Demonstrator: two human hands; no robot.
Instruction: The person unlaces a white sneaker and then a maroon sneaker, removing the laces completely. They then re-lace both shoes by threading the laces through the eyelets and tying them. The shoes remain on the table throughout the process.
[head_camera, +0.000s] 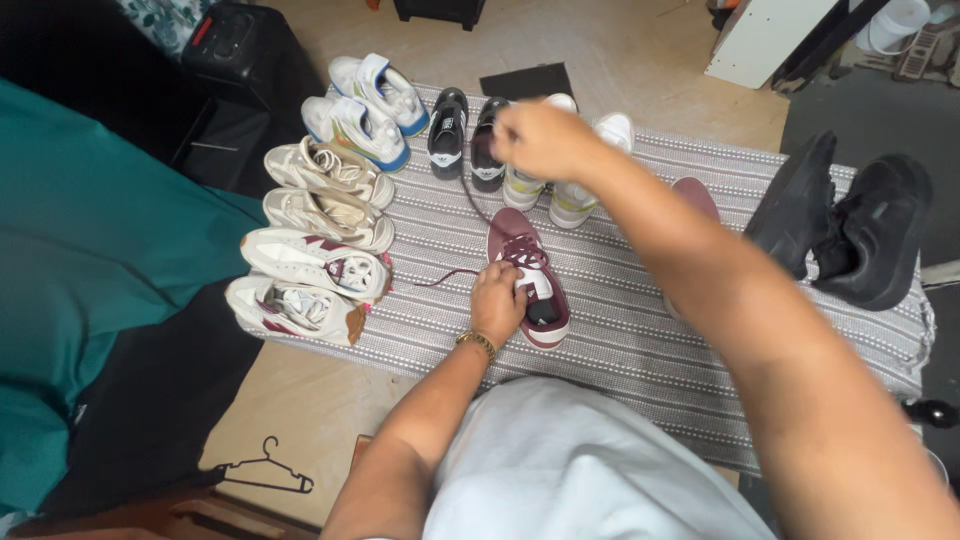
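**A:** What does the shoe look like, and where is it?

**B:** A maroon low-top sneaker with white side stripes (530, 280) lies mid-way on a grey striped woven mat (620, 330). The left hand (498, 302) presses its side, grip closed on it. The right hand (540, 140), raised, pinches its dark maroon lace (470, 195).

**A:** Any room around it?

**B:** Pale sneaker pairs (320, 240) line the mat's left edge; bare mat lies right of it.
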